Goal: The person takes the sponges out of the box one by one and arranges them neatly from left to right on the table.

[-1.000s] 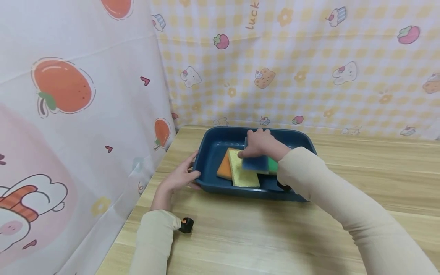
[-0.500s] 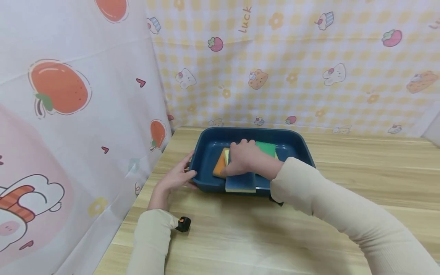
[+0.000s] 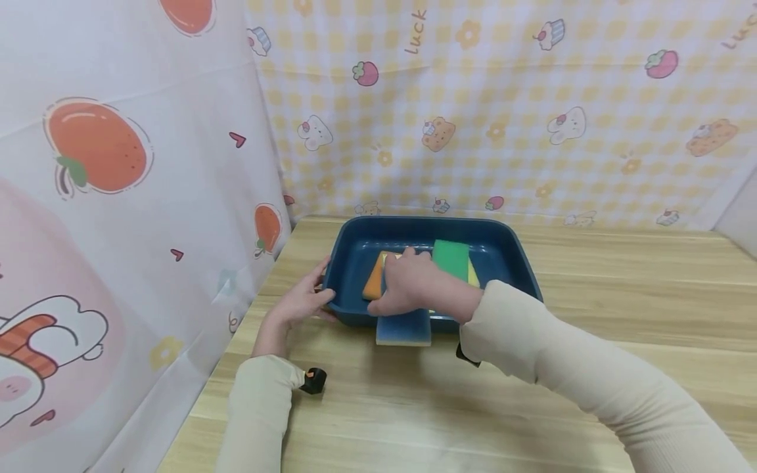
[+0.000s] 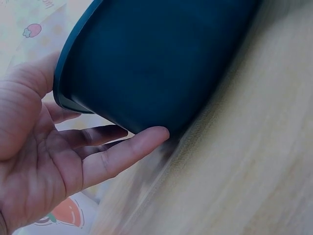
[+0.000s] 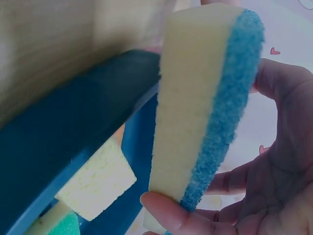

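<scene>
My right hand [image 3: 411, 282] grips a scouring sponge [image 3: 405, 327] with a blue scrub side and cream foam. In the right wrist view the sponge [image 5: 195, 103] is held by its edges between thumb and fingers, above the tray. Seen from the head, it overlaps the near rim of the dark blue tray [image 3: 426, 222]. My left hand [image 3: 301, 302] holds the tray's left end, its thumb over the rim and its fingers against the outer wall [image 4: 156, 63]. Inside lie an orange sponge [image 3: 374, 279], a green one [image 3: 451, 256] and a pale yellow one [image 5: 98, 181].
The tray stands on a wooden table [image 3: 378, 407]. Printed cloth [image 3: 473, 131] hangs behind it, and a second cloth [image 3: 195, 197] runs down the left side. A small black camera [image 3: 313, 380] is strapped at the left wrist.
My right hand has lifted the blue sponge from over the other sponges and brought it left and nearer, past the tray's near rim. The left hand keeps its hold on the tray.
</scene>
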`<state>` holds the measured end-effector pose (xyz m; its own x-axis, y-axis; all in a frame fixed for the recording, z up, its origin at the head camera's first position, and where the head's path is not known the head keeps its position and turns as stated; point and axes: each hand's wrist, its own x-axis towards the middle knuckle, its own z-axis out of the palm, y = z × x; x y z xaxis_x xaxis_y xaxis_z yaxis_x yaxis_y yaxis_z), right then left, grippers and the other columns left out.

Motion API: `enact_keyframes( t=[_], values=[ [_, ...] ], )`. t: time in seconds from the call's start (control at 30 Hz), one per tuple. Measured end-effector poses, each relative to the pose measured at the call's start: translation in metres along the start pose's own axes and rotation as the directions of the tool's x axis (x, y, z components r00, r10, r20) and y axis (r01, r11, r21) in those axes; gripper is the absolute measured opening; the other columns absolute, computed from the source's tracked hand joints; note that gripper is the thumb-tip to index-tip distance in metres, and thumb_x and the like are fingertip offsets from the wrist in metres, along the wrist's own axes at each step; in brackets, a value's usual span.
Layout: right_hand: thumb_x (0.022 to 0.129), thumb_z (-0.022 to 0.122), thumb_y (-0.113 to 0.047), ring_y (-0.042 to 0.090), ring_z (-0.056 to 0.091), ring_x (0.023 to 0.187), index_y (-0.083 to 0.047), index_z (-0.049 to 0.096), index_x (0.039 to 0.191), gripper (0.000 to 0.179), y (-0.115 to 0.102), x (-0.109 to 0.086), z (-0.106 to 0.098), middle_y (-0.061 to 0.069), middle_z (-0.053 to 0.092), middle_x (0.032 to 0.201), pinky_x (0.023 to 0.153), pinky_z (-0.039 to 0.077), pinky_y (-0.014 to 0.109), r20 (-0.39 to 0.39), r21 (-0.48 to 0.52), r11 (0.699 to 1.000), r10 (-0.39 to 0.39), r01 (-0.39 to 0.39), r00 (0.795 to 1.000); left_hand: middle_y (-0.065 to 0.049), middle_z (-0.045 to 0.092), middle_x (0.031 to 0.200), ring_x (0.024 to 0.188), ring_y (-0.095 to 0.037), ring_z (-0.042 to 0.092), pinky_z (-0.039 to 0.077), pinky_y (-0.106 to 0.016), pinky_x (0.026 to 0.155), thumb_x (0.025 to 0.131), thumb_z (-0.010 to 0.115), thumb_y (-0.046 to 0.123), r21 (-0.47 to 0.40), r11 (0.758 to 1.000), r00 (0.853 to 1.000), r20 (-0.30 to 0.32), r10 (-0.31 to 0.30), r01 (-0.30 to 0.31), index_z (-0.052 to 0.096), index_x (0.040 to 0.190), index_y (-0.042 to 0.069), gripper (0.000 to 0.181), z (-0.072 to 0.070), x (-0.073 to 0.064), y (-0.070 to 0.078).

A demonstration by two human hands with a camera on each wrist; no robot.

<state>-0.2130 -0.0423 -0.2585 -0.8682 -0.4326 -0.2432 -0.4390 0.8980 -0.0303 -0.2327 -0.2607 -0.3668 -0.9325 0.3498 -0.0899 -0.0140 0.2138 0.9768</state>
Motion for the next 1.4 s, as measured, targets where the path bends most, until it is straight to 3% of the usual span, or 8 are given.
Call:
enact_keyframes(
  t=[0.23, 0.73, 1.07, 1.4],
  values=[
    [0.072, 0.056, -0.060, 0.029, 0.046, 0.098, -0.003, 0.047, 0.125, 0.078, -0.006, -0.009, 0.006, 0.014, 0.053, 0.109, 0.082, 0.042, 0.043, -0.001, -0.001, 1.000, -0.030, 0.030, 1.000, -0.028, 0.023, 0.136, 0.092, -0.037, 0.058, 0.053, -0.047, 0.067, 0.089, 0.042, 0.000, 0.015, 1.000, 1.000, -0.001, 0.003, -0.003, 0.001, 0.146, 0.021, 0.074, 0.000, -0.001, 0.002],
    [0.068, 0.055, -0.067, 0.023, 0.045, 0.082, -0.004, 0.050, 0.119, 0.081, -0.023, -0.026, 0.023, 0.010, 0.051, 0.093, 0.063, 0.045, 0.031, 0.027, -0.020, 0.997, -0.074, 0.074, 0.997, -0.027, 0.022, 0.138, 0.091, -0.037, 0.059, 0.053, -0.047, 0.068, 0.090, 0.040, 0.000, 0.017, 1.000, 1.000, -0.011, -0.024, 0.024, 0.001, 0.146, 0.024, 0.072, -0.001, 0.002, 0.001],
    [0.069, 0.058, -0.064, 0.028, 0.050, 0.091, -0.003, 0.049, 0.122, 0.082, -0.035, -0.037, 0.044, 0.016, 0.053, 0.109, 0.070, 0.050, 0.035, 0.056, 0.039, 0.995, -0.098, 0.096, 0.994, -0.029, 0.022, 0.137, 0.089, -0.037, 0.059, 0.053, -0.049, 0.068, 0.090, 0.040, -0.001, 0.010, 1.000, 1.000, -0.002, -0.005, 0.005, 0.001, 0.146, 0.022, 0.072, -0.002, 0.002, 0.000],
    [0.066, 0.060, -0.063, 0.029, 0.048, 0.082, -0.002, 0.051, 0.119, 0.081, -0.043, -0.032, 0.072, 0.017, 0.051, 0.103, 0.061, 0.049, 0.033, 0.051, 0.076, 0.995, -0.065, 0.061, 0.997, -0.030, 0.023, 0.136, 0.090, -0.037, 0.059, 0.052, -0.050, 0.067, 0.089, 0.039, -0.002, 0.002, 1.000, 1.000, 0.016, 0.010, -0.010, 0.000, 0.146, 0.019, 0.073, 0.001, 0.001, 0.003]
  ],
)
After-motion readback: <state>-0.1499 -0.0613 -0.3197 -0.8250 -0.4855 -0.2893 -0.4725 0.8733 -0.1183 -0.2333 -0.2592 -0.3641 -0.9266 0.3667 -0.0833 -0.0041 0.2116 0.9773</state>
